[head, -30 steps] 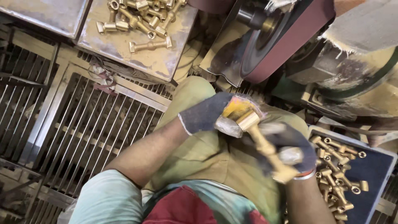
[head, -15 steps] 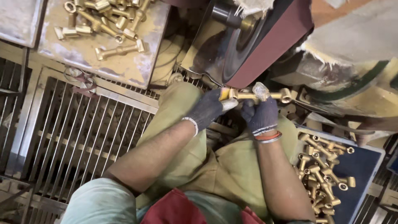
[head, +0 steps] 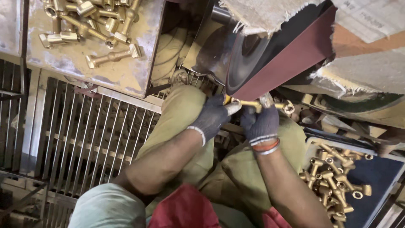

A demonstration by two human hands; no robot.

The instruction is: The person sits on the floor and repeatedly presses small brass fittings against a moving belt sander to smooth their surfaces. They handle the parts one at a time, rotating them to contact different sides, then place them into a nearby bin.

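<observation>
Both gloved hands, the left hand (head: 213, 116) and the right hand (head: 262, 123), are gripping a brass fitting (head: 257, 104), fingers pinching either end. They're holding it steady, pressing it against the maroon sanding belt (head: 287, 59) just beyond the knees.

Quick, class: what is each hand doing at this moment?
Left hand: closed, gripping one end of the brass fitting.
Right hand: closed, gripping the same brass fitting.

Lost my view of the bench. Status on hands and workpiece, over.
Left hand and right hand, both gloved, grip one brass fitting. Fitting sits at the maroon sanding belt. Nothing between them.
</observation>
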